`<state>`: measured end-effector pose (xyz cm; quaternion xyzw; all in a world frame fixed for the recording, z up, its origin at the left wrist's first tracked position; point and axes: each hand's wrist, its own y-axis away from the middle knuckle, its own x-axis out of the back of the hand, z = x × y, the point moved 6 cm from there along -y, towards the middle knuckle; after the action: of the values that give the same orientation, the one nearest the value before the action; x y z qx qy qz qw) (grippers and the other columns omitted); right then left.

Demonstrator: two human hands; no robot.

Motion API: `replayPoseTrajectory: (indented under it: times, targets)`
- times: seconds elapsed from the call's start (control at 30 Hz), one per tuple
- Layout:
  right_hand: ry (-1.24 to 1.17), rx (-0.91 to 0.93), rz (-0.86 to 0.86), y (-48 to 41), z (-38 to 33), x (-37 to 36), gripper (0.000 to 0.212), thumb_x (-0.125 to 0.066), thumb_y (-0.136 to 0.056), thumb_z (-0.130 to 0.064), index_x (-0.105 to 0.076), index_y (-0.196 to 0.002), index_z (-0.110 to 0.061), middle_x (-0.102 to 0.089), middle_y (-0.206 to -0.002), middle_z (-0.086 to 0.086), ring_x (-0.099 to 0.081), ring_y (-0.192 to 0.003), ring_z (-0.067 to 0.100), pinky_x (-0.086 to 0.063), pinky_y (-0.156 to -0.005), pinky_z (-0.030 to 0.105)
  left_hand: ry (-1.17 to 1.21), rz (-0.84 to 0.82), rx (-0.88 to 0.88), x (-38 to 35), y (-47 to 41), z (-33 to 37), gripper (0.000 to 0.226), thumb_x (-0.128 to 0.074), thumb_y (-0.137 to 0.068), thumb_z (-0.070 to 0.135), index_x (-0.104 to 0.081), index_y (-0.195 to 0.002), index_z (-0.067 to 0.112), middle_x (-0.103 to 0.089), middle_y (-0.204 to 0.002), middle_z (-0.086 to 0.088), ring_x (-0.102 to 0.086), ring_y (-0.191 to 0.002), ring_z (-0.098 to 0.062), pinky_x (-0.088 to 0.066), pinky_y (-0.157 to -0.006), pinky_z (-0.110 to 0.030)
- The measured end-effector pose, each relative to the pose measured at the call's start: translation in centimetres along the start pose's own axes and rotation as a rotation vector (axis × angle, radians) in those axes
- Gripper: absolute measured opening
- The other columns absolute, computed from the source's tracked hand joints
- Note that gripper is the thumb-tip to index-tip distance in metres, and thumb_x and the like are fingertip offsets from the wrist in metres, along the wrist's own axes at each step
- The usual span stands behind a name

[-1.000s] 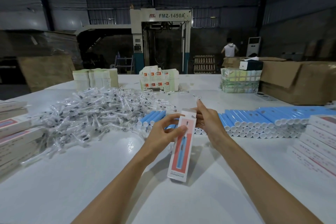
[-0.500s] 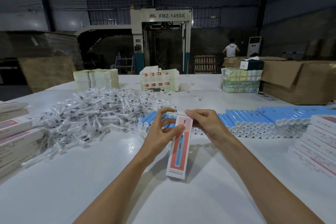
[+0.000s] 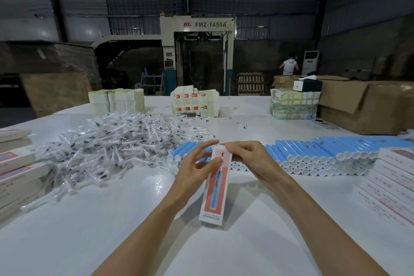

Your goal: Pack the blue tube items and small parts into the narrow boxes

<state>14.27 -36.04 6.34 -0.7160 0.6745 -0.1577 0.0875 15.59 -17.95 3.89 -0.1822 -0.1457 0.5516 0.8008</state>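
A narrow white box (image 3: 215, 188) with a red panel and a blue tube picture stands tilted on the white table (image 3: 112, 231), its lower end resting on the surface. My left hand (image 3: 196, 169) grips its upper left side, thumb across the front. My right hand (image 3: 248, 159) pinches the box's top end flap. Behind the hands lies a long row of blue tubes (image 3: 318, 152) with white caps. A heap of small parts in clear bags (image 3: 112, 148) spreads to the left.
Stacks of narrow boxes sit at the left edge (image 3: 15, 170) and the right edge (image 3: 394, 181). Flat carton stacks (image 3: 193, 103) and bundles (image 3: 293, 103) stand at the table's far side, a brown carton (image 3: 367, 105) at far right. A person (image 3: 289, 65) stands by the machine.
My right hand's fingers came down onto the box's top end, folding the flap closed. The box has stood up a little steeper; my left hand keeps its grip.
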Motion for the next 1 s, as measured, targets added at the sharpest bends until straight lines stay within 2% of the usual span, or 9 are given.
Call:
replayPoseTrajectory:
  times: [0.17,0.3,0.43,0.57,0.63,0.73,0.83,0.9,1.0]
  targets:
    - [0.124,0.138,0.006,0.5,-0.9,-1.4,0.017,-0.071,-0.101,-0.022,-0.081,-0.111,-0.031,-0.081,-0.101,-0.003,-0.077,-0.093,0.015,-0.060,-0.080,0.024,0.001,0.030,-0.018,0.7,-0.1,0.0,0.041,-0.076,-0.099,0.037,-0.061,-0.138,0.037,-0.077,-0.115,0.004,-0.079,-0.102,-0.024,-0.063,-0.076,-0.030]
    - [0.144,0.155,0.031,0.4,-0.7,-1.1,0.015,-0.071,-0.100,-0.016,-0.082,-0.109,-0.020,-0.081,-0.096,-0.004,-0.078,-0.090,0.013,-0.055,-0.074,0.018,-0.010,0.031,-0.011,0.7,-0.1,-0.4,0.037,-0.077,-0.099,0.036,-0.064,-0.133,0.034,-0.077,-0.112,0.005,-0.078,-0.102,-0.021,-0.063,-0.073,-0.027]
    - [0.126,0.150,0.020,0.3,-0.1,-0.7,0.015,-0.072,-0.099,-0.016,-0.083,-0.105,-0.023,-0.081,-0.092,-0.003,-0.077,-0.087,0.013,-0.055,-0.074,0.019,-0.025,0.019,-0.011,0.6,-0.2,-0.7,0.033,-0.077,-0.099,0.036,-0.065,-0.130,0.033,-0.077,-0.110,0.005,-0.078,-0.102,-0.020,-0.062,-0.073,-0.027]
    - [0.175,0.114,0.066,-0.1,1.3,-0.9,0.018,-0.070,-0.101,-0.017,-0.080,-0.115,-0.013,-0.081,-0.099,0.000,-0.076,-0.090,0.017,-0.057,-0.078,0.026,-0.001,0.051,0.022,0.5,-0.3,-1.4,0.027,-0.078,-0.098,0.031,-0.067,-0.123,0.031,-0.079,-0.105,0.001,-0.079,-0.097,-0.021,-0.062,-0.070,-0.027]
    - [0.285,0.091,0.113,-0.1,1.5,-1.4,0.027,-0.067,-0.103,-0.023,-0.073,-0.128,-0.016,-0.078,-0.113,0.000,-0.074,-0.092,0.015,-0.057,-0.080,0.025,0.058,0.091,0.058,0.5,-0.4,-1.9,0.027,-0.080,-0.097,0.025,-0.067,-0.121,0.026,-0.078,-0.104,-0.005,-0.079,-0.093,-0.024,-0.062,-0.069,-0.029]
    - [0.427,0.047,0.152,0.8,1.1,-2.9,0.057,-0.067,-0.098,-0.052,-0.049,-0.148,-0.031,-0.061,-0.135,-0.011,-0.071,-0.099,0.007,-0.061,-0.083,0.029,0.111,0.229,0.088,1.2,-0.5,-2.6,0.028,-0.081,-0.094,0.014,-0.065,-0.115,0.023,-0.073,-0.111,-0.013,-0.079,-0.092,-0.025,-0.063,-0.068,-0.032]
    - [0.645,0.017,0.119,1.9,0.6,-4.2,0.070,-0.063,-0.084,-0.079,-0.037,-0.135,-0.038,-0.047,-0.134,-0.018,-0.064,-0.103,0.008,-0.056,-0.086,0.039,0.156,0.391,0.123,2.7,-0.7,-3.4,0.034,-0.079,-0.093,0.007,-0.059,-0.117,0.020,-0.066,-0.120,-0.018,-0.078,-0.089,-0.017,-0.063,-0.064,-0.030]
    - [0.874,0.052,0.066,2.8,0.4,-4.9,0.068,-0.066,-0.085,-0.075,-0.038,-0.128,-0.032,-0.046,-0.128,-0.012,-0.062,-0.103,0.014,-0.054,-0.084,0.041,0.279,0.440,0.166,3.2,-0.7,-4.1,0.039,-0.077,-0.094,0.004,-0.054,-0.124,0.014,-0.065,-0.124,-0.023,-0.080,-0.083,-0.019,-0.063,-0.063,-0.032]
    - [1.092,0.148,0.064,4.2,0.0,-5.5,0.048,-0.066,-0.099,-0.047,-0.045,-0.133,-0.021,-0.049,-0.125,-0.002,-0.063,-0.104,0.023,-0.057,-0.085,0.044,0.314,0.405,0.179,2.7,-0.7,-4.8,0.045,-0.079,-0.093,0.006,-0.051,-0.127,0.017,-0.065,-0.129,-0.023,-0.080,-0.092,-0.026,-0.064,-0.068,-0.031]
